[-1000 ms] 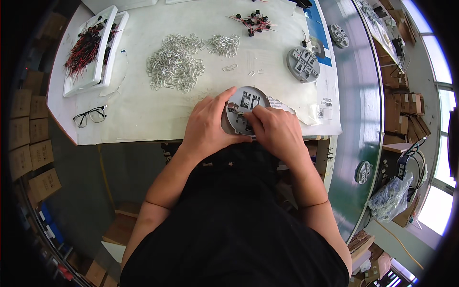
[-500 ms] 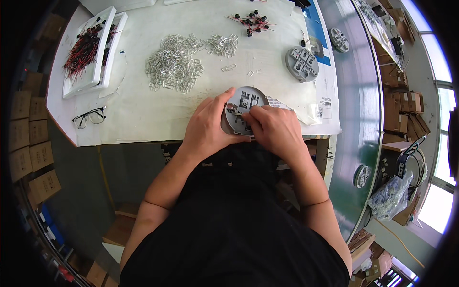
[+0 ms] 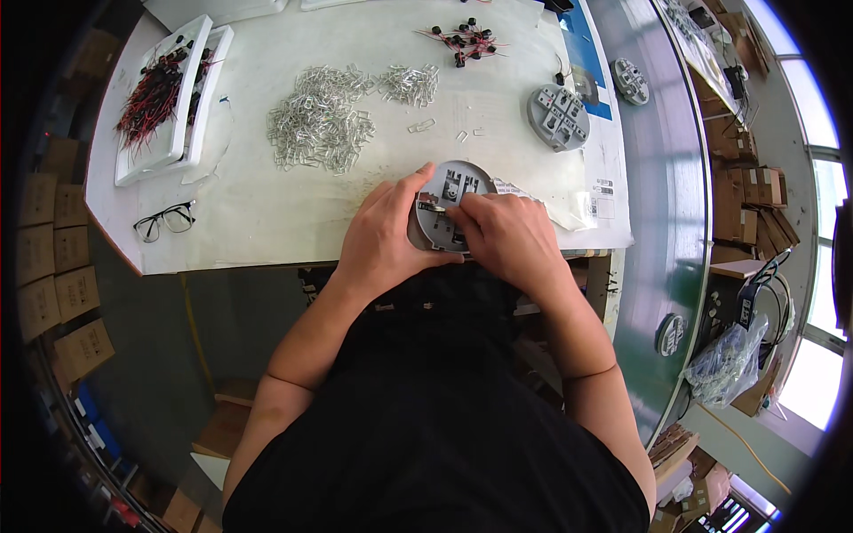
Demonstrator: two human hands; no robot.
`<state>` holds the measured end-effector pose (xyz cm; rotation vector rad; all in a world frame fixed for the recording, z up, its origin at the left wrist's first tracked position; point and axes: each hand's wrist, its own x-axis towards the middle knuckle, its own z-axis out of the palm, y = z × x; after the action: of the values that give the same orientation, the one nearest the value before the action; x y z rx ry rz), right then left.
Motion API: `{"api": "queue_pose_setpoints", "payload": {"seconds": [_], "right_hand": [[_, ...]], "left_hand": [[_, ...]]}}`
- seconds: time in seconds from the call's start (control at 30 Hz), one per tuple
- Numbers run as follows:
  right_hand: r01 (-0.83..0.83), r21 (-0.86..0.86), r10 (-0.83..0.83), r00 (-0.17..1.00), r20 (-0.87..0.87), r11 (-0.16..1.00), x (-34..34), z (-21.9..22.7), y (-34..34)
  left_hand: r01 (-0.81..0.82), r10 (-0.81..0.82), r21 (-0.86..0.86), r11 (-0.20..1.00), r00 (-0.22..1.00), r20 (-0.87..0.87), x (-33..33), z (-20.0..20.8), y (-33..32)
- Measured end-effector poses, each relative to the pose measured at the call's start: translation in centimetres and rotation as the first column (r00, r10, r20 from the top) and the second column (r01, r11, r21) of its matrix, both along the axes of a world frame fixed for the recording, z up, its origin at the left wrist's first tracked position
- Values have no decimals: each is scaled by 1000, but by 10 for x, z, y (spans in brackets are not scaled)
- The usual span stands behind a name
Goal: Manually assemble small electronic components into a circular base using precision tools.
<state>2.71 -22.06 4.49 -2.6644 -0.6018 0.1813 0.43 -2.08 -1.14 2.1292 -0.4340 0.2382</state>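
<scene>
Close to the table's front edge, my left hand [image 3: 387, 224] is wrapped round the left rim of a round grey plastic housing [image 3: 480, 185], fingers at its far side and thumb along the near rim. Slots and dark fittings show on the housing's inner face. My right hand [image 3: 508, 227] reaches over its right half, fingers curled and pinched against the middle of the inner face. Whatever those fingertips hold, if anything, is hidden beneath them. Beyond the hands lie a large heap of bent silver wire clips [image 3: 322, 120] and a smaller pile of clips [image 3: 409, 85].
White foam trays [image 3: 197, 107] of red-wired black parts [image 3: 153, 102] stand far left, with eyeglasses [image 3: 165, 221] nearer. More wired black parts [image 3: 471, 40] lie at the back. A second grey housing [image 3: 558, 117] sits at right. Torn printed paper [image 3: 555, 213] lies beside my right hand.
My hands and the housing keep nearly the same place. The right fingers have shifted very slightly on the housing, and the whole view has moved a little.
</scene>
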Motion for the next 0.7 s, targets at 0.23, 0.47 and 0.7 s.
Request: {"api": "queue_pose_setpoints", "payload": {"seconds": [0.23,0.47,0.7], "right_hand": [[-34,-42,35,999,10,999,3,4,4],[-48,23,48,999,1,999,4,-3,0],[-79,-260,138,966,217,962,-8,11,18]], "left_hand": [[14,-14,25,1000,1000,-3,1,-2,0],[1,-2,-12,1000,1000,-26,0,2,1],[25,-24,32,999,999,-29,3,0,2]]}}
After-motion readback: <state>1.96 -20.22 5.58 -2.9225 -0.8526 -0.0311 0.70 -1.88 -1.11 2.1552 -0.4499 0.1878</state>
